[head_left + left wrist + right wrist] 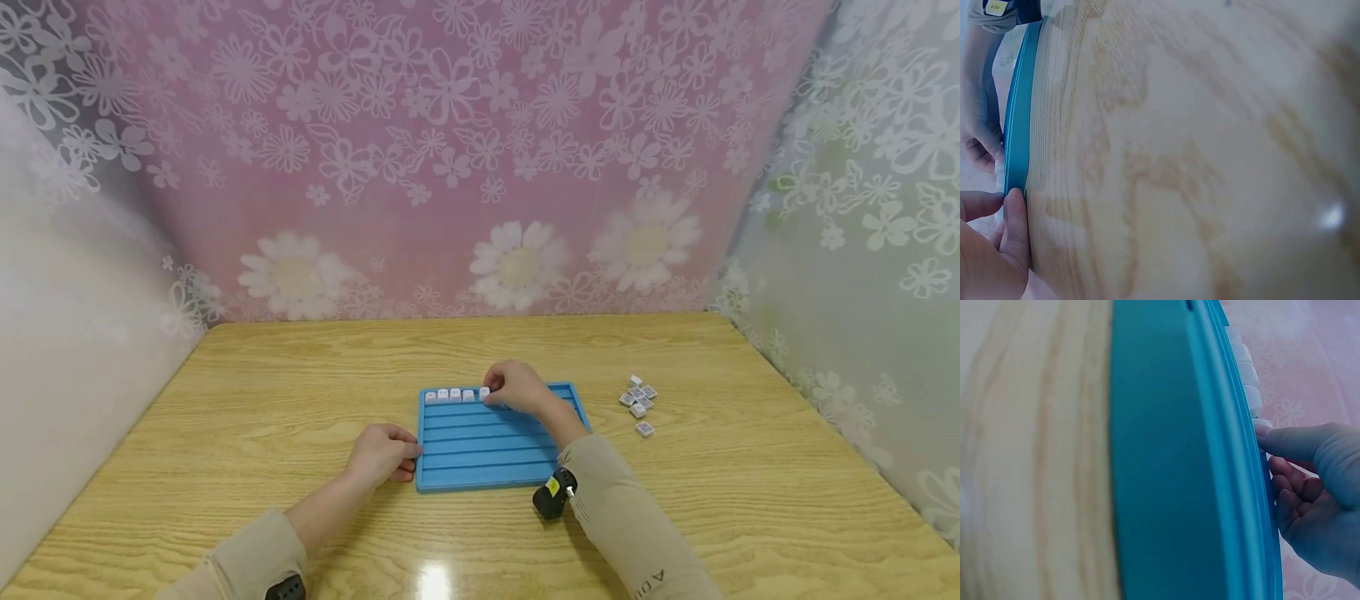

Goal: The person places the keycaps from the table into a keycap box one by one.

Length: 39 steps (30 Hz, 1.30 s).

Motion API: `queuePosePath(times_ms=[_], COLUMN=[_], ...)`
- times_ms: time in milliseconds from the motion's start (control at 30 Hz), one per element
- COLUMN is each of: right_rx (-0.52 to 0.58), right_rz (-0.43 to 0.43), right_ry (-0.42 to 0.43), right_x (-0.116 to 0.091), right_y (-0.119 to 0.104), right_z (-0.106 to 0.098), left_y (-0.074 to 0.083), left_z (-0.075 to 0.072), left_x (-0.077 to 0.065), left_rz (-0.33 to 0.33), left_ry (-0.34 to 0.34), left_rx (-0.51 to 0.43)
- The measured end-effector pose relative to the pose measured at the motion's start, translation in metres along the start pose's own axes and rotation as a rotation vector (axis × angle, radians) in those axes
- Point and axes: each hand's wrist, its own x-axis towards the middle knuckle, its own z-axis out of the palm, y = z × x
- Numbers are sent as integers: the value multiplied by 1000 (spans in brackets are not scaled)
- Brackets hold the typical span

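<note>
A blue tray (pixel 487 457) with several parallel ridges lies on the wooden table. Along its far row several small white tiles (pixel 455 395) stand side by side at the left. My right hand (pixel 522 388) reaches over the tray and pinches another white tile (pixel 484 392), a small gap to the right of that line. In the right wrist view the thumb presses against this tile (pixel 1262 424), while the other fingers curl below. My left hand (pixel 381 455) holds the tray's left edge between thumb and finger; the left wrist view shows both fingertips at the tray's rim (pixel 1017 144).
To the right of the tray, a loose pile of white tiles (pixel 637 397) lies on the table (pixel 300 375), one tile (pixel 644 429) a little nearer. A pink floral curtain (pixel 420 167) hangs behind, with pale sheets at both sides.
</note>
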Motion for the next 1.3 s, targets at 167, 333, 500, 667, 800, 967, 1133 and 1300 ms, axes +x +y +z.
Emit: queuePosePath(times_ms=[167,333,500,667,800,967,1133,1300], right_rx=[0,10,11,11,40,109,119,102], right_rz=[6,20,22,20,12,11,-6,-56], right_ry=[-2,-1,-1,-1,-8,-26,-32,-1], right_x=[1,2,2,1,0,-1,-8,-19], right_y=[0,-2,-3,-3,-3,1,7,15], right_z=[2,3,3,3,2,-2,-14,-33], left_y=[1,1,1,-1,-1,0,-1,-1], left_z=[-2,0,0,1,1,0,1,1], left_x=[-1,0,1,2,2,1,1,1], left_rz=[0,4,-1,-1,3,2,-8,1], left_ry=[-5,3,6,2,1,4,0,-1], left_rx=[-4,5,7,14,14,20,29,26])
